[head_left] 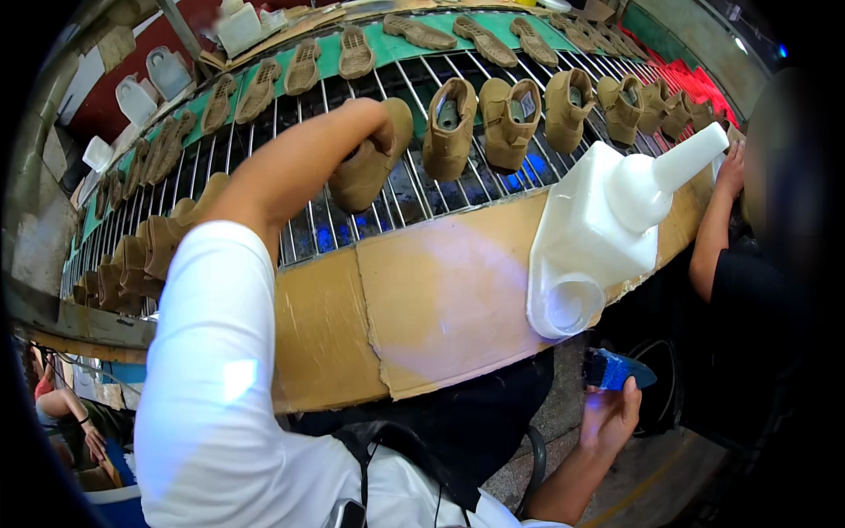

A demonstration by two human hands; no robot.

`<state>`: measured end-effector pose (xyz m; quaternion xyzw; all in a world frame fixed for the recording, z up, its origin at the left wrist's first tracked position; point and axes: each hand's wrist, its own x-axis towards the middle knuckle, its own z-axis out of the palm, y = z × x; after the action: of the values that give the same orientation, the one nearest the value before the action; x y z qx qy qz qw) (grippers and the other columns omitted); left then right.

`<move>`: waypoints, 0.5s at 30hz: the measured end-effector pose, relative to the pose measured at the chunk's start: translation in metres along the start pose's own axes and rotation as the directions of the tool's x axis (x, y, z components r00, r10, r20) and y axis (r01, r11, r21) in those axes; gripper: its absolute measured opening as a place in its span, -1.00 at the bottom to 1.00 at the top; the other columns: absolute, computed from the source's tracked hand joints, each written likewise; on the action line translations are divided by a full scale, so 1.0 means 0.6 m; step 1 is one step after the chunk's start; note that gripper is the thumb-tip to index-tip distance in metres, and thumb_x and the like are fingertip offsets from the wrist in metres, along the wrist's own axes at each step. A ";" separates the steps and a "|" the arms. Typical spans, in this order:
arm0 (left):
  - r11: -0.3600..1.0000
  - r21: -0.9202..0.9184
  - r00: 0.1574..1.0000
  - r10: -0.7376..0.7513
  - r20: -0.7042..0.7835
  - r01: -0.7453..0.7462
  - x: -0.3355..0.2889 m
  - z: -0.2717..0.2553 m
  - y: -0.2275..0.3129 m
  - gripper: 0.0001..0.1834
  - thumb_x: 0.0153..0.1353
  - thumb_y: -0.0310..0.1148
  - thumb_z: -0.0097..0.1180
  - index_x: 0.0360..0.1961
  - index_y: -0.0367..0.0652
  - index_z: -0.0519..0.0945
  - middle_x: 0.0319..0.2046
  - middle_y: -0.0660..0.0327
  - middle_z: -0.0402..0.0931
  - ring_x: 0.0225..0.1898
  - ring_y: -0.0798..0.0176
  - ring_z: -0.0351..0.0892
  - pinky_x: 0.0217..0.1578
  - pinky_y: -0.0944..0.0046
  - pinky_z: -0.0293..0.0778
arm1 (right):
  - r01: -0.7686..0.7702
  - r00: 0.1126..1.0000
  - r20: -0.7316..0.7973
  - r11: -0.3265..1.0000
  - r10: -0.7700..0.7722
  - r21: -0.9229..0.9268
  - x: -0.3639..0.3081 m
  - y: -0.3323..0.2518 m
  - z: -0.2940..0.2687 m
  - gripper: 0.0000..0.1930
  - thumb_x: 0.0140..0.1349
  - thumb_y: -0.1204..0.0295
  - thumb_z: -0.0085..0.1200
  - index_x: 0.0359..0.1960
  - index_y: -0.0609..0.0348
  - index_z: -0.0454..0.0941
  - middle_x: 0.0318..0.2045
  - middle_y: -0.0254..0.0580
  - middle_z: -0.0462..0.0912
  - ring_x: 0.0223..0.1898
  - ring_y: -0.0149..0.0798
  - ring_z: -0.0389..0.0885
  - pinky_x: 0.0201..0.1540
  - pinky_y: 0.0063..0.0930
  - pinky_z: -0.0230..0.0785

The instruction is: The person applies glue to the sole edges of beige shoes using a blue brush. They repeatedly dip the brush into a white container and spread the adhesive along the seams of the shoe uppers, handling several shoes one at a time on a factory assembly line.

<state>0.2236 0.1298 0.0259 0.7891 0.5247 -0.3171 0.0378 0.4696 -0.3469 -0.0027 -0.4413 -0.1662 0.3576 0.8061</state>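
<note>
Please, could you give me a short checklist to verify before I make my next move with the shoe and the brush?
1. Left hand has hold of a tan shoe: ok.
2. Right hand grips the blue brush: ok.
3. Brush is apart from the shoes: ok.
4. White container rests on the cardboard: ok.
5. Enough liquid in its round cup: cannot tell.
6. Bristles are loaded: cannot tell.
</note>
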 end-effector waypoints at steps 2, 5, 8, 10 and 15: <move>0.998 -0.024 0.997 0.067 0.037 -0.066 0.002 -0.003 -0.014 -0.33 -0.08 0.10 0.29 0.02 -0.05 0.59 0.01 0.15 0.55 0.04 0.16 0.54 -0.06 0.13 0.45 | 0.000 1.000 0.008 1.000 0.000 0.010 0.004 0.000 -0.004 -0.77 0.29 0.32 -0.01 -0.13 0.18 0.47 -0.18 -0.16 0.58 -0.24 -0.27 0.50 -0.19 -0.36 0.34; 0.957 -0.217 0.806 0.026 -0.592 -0.190 -0.007 -0.005 -0.074 -0.30 -0.08 0.14 0.23 -0.04 -0.21 0.56 -0.14 -0.12 0.57 -0.07 -0.11 0.55 -0.08 0.02 0.47 | -0.039 0.996 0.082 0.998 0.035 0.046 0.026 0.011 0.004 -0.75 0.30 0.31 -0.02 -0.10 0.20 0.45 -0.18 -0.14 0.57 -0.28 -0.28 0.49 -0.21 -0.36 0.35; 0.907 -0.272 0.518 -0.071 -0.852 -0.323 -0.146 -0.022 -0.109 -0.22 0.00 0.05 0.23 0.17 -0.21 0.36 -0.08 -0.17 0.52 -0.05 -0.18 0.51 -0.06 0.04 0.44 | -0.066 0.990 0.127 0.996 0.057 0.063 0.031 0.013 0.005 -0.73 0.31 0.30 -0.03 -0.08 0.22 0.45 -0.17 -0.12 0.57 -0.28 -0.28 0.49 -0.22 -0.40 0.34; 0.921 -0.278 0.469 -0.125 -0.874 -0.272 -0.229 0.023 -0.140 -0.20 0.00 0.05 0.23 0.21 -0.16 0.33 -0.04 -0.13 0.50 -0.01 -0.16 0.48 0.00 0.03 0.40 | -0.057 0.988 0.146 0.995 0.046 0.077 0.037 0.018 0.006 -0.72 0.32 0.30 -0.04 -0.07 0.24 0.44 -0.17 -0.11 0.57 -0.28 -0.28 0.49 -0.23 -0.43 0.34; 0.875 -0.483 0.755 -0.333 -0.565 0.025 -0.317 0.232 -0.180 0.04 -0.23 0.08 0.38 0.28 -0.15 0.25 0.01 -0.07 0.42 0.06 -0.07 0.41 0.09 0.05 0.33 | -0.052 0.995 0.094 0.997 0.046 0.060 0.029 0.012 0.033 -0.77 0.31 0.33 -0.05 -0.13 0.21 0.47 -0.20 -0.14 0.59 -0.24 -0.27 0.53 -0.28 -0.40 0.39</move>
<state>0.0200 -0.0297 0.0473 0.7628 0.6397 0.0938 0.0079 0.4670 -0.3199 0.0013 -0.4030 -0.1813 0.4023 0.8018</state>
